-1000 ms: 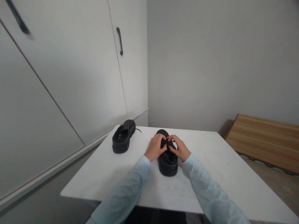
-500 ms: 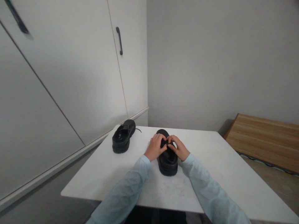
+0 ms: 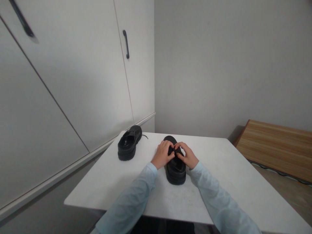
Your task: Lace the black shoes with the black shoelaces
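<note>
A black shoe rests on the white table with its toe pointing away and its heel towards me. Over its front part, my left hand comes from the left and my right hand from the right. The fingers of both are bent and pinched on the dark laces at the shoe's middle, the fingertips nearly meeting. The lace ends are too small and dark to make out. A second black shoe stands at the table's far left, a loose lace sticking out to its right.
The white table reaches back to a grey wall. White cabinet doors with dark handles rise on the left. Beyond the table's right edge is a wood-grain board, with a cable along its lower edge.
</note>
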`<state>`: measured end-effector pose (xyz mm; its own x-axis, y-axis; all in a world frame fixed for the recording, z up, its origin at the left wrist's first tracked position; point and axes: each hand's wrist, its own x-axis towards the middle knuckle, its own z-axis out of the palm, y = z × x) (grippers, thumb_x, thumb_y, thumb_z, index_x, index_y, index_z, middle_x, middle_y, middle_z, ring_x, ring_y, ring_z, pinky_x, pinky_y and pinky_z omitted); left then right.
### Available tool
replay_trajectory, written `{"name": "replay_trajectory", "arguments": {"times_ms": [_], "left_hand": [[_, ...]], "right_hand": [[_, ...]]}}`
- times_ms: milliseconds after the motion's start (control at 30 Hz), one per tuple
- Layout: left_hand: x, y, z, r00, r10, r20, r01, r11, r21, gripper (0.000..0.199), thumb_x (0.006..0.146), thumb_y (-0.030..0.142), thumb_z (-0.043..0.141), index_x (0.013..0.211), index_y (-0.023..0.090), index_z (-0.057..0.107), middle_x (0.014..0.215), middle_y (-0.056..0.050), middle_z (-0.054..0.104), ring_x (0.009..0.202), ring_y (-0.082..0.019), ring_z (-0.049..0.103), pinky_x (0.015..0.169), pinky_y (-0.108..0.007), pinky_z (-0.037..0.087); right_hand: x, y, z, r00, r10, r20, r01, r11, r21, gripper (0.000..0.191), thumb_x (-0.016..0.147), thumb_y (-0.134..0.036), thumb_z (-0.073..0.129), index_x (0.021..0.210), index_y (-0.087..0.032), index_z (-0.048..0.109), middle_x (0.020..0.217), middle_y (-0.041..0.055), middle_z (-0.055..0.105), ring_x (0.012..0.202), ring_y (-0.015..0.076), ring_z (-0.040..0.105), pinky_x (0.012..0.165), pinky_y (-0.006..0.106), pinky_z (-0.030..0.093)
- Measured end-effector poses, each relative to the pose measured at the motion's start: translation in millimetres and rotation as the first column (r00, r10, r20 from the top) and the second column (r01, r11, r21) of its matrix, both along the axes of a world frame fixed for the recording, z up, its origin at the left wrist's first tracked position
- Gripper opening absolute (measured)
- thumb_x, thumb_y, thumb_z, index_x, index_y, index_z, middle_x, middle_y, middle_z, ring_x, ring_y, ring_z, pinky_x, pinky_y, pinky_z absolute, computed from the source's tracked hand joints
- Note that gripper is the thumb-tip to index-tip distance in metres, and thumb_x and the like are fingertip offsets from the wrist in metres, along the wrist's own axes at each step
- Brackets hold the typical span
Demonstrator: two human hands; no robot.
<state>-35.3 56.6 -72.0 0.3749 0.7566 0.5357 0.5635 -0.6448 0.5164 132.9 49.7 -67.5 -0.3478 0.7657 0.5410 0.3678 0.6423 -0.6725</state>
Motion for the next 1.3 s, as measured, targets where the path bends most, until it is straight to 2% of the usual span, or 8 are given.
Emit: {"name": "replay_trajectory", "arguments": {"times_ms": [133,433,533,600,700,833,1000,1300], "left_hand": [[0.3,0.6,-0.1,1.0,0.004,-0.002,-0.004,1.0,0.003,0.016,0.074,0.019,0.053,0.089,0.02,0.047,0.093,-0.004,0.053,0.093,-0.022,0.046,0.082,-0.037,0.039],[0.5,-0.5,0.6,1.0,0.006,-0.018,-0.006,1.0,0.005,0.017,0.074,0.018,0.052,0.089,0.021,0.046,0.094,-0.004,0.053,0.095,-0.022,0.046,0.082,-0.037,0.039],[0.3,-1.0,1.0,1.0,-0.002,-0.018,0.003,1.0,0.001,0.018,0.073,0.017,0.052,0.089,0.021,0.046,0.094,-0.004,0.053,0.095,-0.022,0.046,0.082,-0.037,0.039],[0.0,-0.9,0.5,1.0,-0.006,-0.011,0.006,1.0,0.001,0.018,0.073,0.017,0.052,0.09,0.02,0.046,0.094,-0.004,0.053,0.096,-0.022,0.046,0.082,-0.037,0.038],[0.0,-0.3,0.1,1.0,-0.011,-0.005,0.011,1.0,-0.003,0.018,0.073,0.018,0.052,0.09,0.02,0.047,0.095,-0.004,0.053,0.096,-0.022,0.045,0.083,-0.037,0.038],[0.6,-0.6,1.4,1.0,-0.004,-0.002,0.004,1.0,-0.017,0.017,0.073,0.018,0.052,0.089,0.02,0.047,0.094,-0.004,0.053,0.095,-0.022,0.045,0.083,-0.037,0.038],[1.0,-2.0,3.1,1.0,-0.005,0.001,0.005,1.0,-0.016,0.018,0.072,0.017,0.052,0.089,0.02,0.047,0.094,-0.004,0.053,0.095,-0.022,0.046,0.083,-0.038,0.039],[2.4,-1.8,4.3,1.0,-0.002,0.005,0.003,1.0,-0.019,0.02,0.072,0.016,0.053,0.09,0.02,0.047,0.094,-0.004,0.054,0.096,-0.022,0.046,0.083,-0.038,0.039]], "right_hand": [[-2.6,-1.2,2.0,1.0,-0.003,0.014,0.002,0.999,0.036,0.006,0.076,-0.017,0.053,0.079,-0.022,0.05,0.09,0.0049,0.057,0.091,0.0223,0.051,0.085,0.04,0.037],[-0.3,2.9,-8.0,0.981,0.008,-0.196,-0.047,0.98,-0.195,0.014,0.081,-0.033,0.053,0.08,-0.023,0.044,0.095,0.0042,0.058,0.097,0.0215,0.053,0.089,0.041,0.038],[1.5,2.6,-6.6,0.978,-0.008,-0.206,-0.042,0.971,-0.237,0.013,0.083,-0.034,0.051,0.078,-0.022,0.046,0.096,0.0045,0.059,0.099,0.0215,0.053,0.09,0.04,0.038],[2.7,1.7,-4.4,0.986,-0.008,-0.167,-0.031,0.972,-0.232,0.011,0.08,-0.031,0.054,0.081,-0.022,0.049,0.097,0.0046,0.059,0.099,0.022,0.054,0.089,0.04,0.039],[3.1,0.2,-1.4,0.998,-0.009,-0.065,0.0,0.992,-0.127,0.018,0.072,-0.023,0.06,0.089,-0.022,0.054,0.097,0.0043,0.06,0.097,0.0225,0.054,0.088,0.041,0.039],[0.3,-0.4,-0.2,0.999,-0.021,-0.045,0.022,1.0,0.01,0.009,0.073,-0.017,0.056,0.081,-0.021,0.057,0.09,0.0045,0.06,0.093,0.0216,0.054,0.088,0.04,0.039],[-4.1,-1.7,-1.5,0.983,-0.018,-0.185,0.005,0.998,-0.067,0.002,0.079,-0.022,0.053,0.081,-0.021,0.054,0.092,0.005,0.06,0.094,0.0199,0.056,0.089,0.04,0.041],[-9.5,-3.1,-9.6,0.942,-0.1,-0.321,0.057,0.988,-0.142,0.01,0.085,-0.031,0.048,0.084,-0.023,0.043,0.092,0.0044,0.063,0.092,0.0185,0.057,0.089,0.039,0.041]]}}
